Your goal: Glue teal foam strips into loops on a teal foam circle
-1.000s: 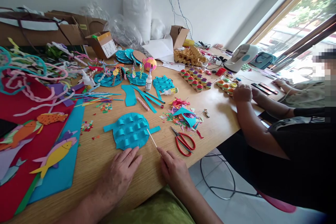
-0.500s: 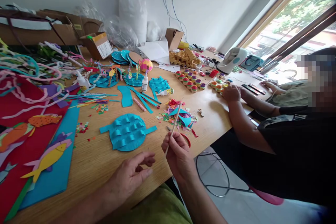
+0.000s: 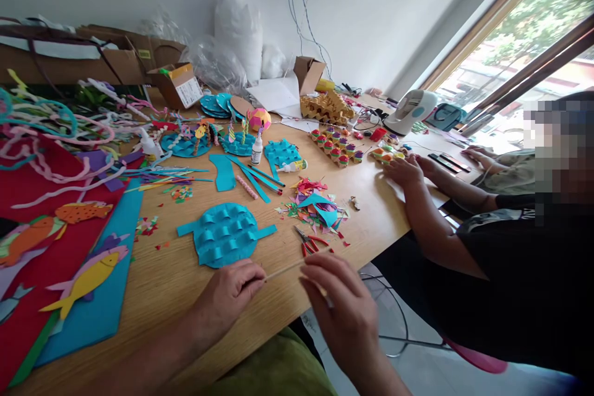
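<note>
The long wooden table (image 3: 160,284) fills most of the room before me, and at its right side a co-worker in black (image 3: 520,284) leans in, a hand (image 3: 403,172) by the small egg carton piece (image 3: 388,154), flatter now than the fist it made a second ago. On the left lies a red sheet (image 3: 23,322), partly over a blue sheet (image 3: 99,315); at the far left stands a small cardboard box (image 3: 167,90). Nearest are the person's two hands. The right hand (image 3: 346,303) has slackened, fingers parted and curved about the far end of the stick; I can't tell whether it touches. The left hand (image 3: 234,288), which half a second ago hung free, now pinches the stick's near end. Just beyond the left hand, the blue paper disc (image 3: 225,235) with raised loops lies flat on the table; a second ago the stick's tip was on it. To its right are the scissors (image 3: 307,240), partly covered by the right hand half a second ago. The thin pale stick (image 3: 285,270), almost upright then, now slants low between both hands. The white bottle (image 3: 257,150) and the box's label (image 3: 189,94) bear print too small to read.
</note>
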`<state>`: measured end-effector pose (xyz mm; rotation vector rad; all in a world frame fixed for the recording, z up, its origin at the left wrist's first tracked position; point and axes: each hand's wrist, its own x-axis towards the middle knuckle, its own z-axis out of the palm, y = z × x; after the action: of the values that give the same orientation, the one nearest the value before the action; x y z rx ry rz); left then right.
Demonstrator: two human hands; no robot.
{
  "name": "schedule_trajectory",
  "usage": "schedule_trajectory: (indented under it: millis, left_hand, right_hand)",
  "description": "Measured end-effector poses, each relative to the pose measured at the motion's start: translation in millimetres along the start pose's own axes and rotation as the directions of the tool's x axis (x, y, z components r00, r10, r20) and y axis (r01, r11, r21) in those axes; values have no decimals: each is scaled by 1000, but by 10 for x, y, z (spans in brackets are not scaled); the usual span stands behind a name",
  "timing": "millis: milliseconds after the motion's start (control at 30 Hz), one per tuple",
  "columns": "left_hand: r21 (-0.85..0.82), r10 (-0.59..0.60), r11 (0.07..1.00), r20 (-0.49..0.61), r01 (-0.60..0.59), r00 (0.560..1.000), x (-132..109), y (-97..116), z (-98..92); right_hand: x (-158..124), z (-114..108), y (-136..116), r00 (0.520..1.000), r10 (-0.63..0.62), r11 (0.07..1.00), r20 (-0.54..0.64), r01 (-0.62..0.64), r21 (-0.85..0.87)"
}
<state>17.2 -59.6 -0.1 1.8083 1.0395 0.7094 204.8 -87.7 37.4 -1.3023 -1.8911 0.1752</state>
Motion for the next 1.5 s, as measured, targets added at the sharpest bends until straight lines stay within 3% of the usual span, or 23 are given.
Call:
schedule_trajectory:
  millis: [33, 100, 167, 267, 367, 433, 500, 567, 667, 833, 1033, 1200, 1500]
  left_hand:
    - [43, 44, 998, 9, -45, 999, -2, 14, 17]
    - [99, 90, 991, 8, -91, 996, 5, 47, 72]
    - [141, 102, 985, 1, -101, 995, 19, 73, 120]
    - [160, 96, 982, 13, -97, 995, 3, 63, 113]
    - [304, 154, 942, -7, -145, 988, -103, -61, 33]
    - [530, 278, 815, -4, -234, 961, -204, -207, -9]
    - [739, 379, 622, 6, -260, 925, -295, -361, -15]
    - [844, 393, 479, 39, -241, 919, -348, -477, 10]
    - [891, 380, 391, 70, -229, 922, -351, -533, 62]
    - [907, 418, 361, 53, -219, 907, -284, -473, 91]
    - [895, 512, 370, 29, -250, 858, -249, -511, 85]
    - [878, 501, 401, 30, -262, 865, -246, -573, 89]
    - [860, 521, 434, 5, -270, 854, -236, -638, 107]
  right_hand:
    - [-10, -37, -30, 986, -104, 991, 128, 113, -70]
    - [-24, -64, -63, 920, -138, 966, 368, 207, -155]
    - [-44, -62, -51, 856, -44, 959, 514, 180, -218]
    - [-94, -69, 31, 805, 60, 974, 591, 82, -211]
    - [-128, -47, 144, 840, 141, 974, 524, -23, -224]
    - [-120, 33, 208, 872, 192, 957, 450, -65, -282]
    - [-89, 168, 246, 884, 225, 943, 409, -92, -320]
    - [-47, 324, 254, 882, 251, 936, 399, -116, -333]
    - [9, 518, 241, 879, 294, 919, 375, -152, -364]
    - [55, 663, 256, 867, 326, 898, 376, -159, -411]
    - [78, 741, 286, 864, 324, 897, 385, -151, -416]
    - [72, 774, 266, 865, 316, 889, 389, -127, -439]
    - [107, 781, 156, 818, 353, 812, 454, -28, -583]
